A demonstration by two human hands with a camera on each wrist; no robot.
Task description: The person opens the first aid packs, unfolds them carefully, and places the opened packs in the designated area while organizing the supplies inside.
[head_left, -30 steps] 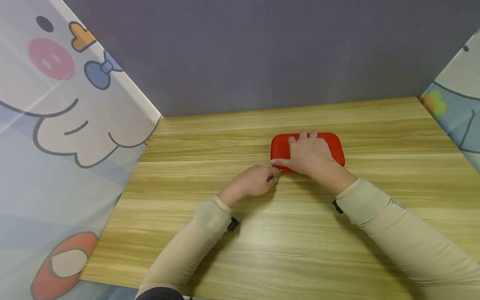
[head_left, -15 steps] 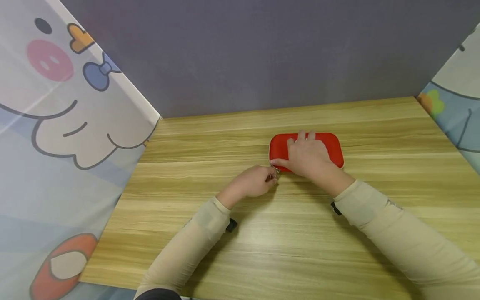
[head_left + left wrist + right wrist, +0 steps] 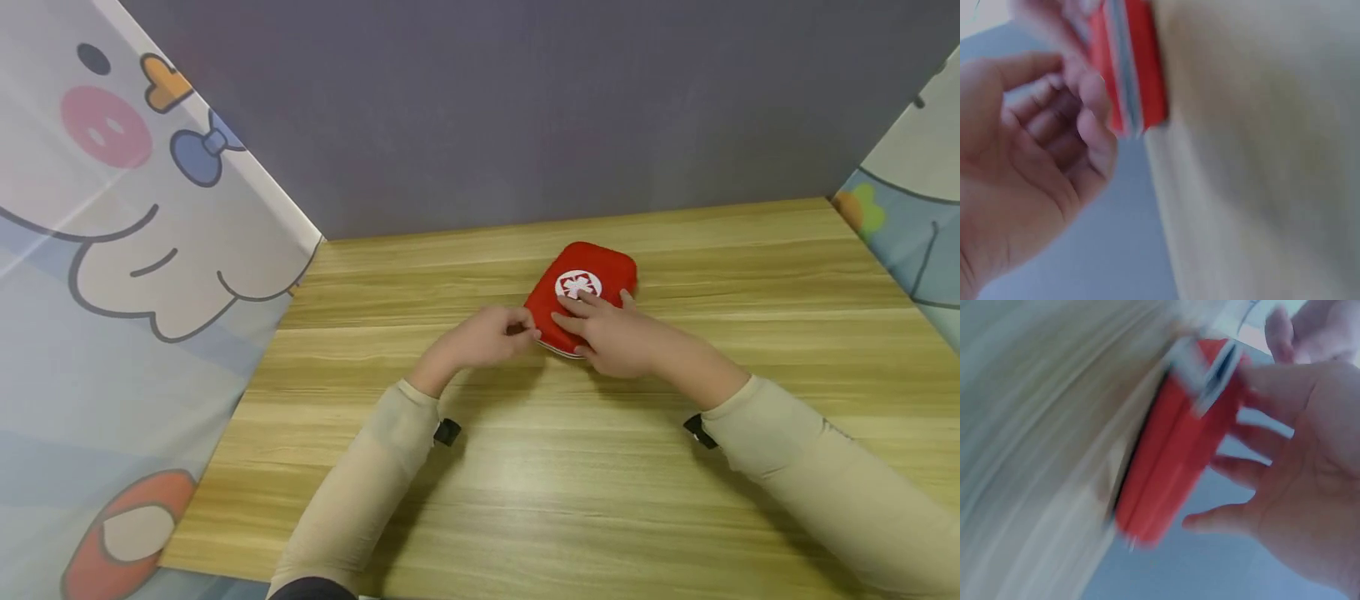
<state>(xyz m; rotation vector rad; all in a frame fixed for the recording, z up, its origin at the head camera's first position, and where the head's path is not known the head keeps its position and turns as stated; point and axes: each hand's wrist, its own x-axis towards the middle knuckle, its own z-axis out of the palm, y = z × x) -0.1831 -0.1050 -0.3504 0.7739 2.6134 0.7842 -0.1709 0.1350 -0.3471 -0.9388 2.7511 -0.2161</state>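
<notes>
Hands (image 3: 491, 337) (image 3: 618, 340), two, at one red case (image 3: 573, 283)

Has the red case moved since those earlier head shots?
Yes. In the head view, the red case has turned to a slant and shifted left, its far end now nearer the back edge of the table.

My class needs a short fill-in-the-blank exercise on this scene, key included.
1. The main colour of the case is ____.
2. The pale colour in the round emblem on it is ____.
3. The hand spread over the case is the person's ____ one.
4. The printed snout on the cartoon backdrop is ____.

Missing words: red; white; right; pink.
</notes>
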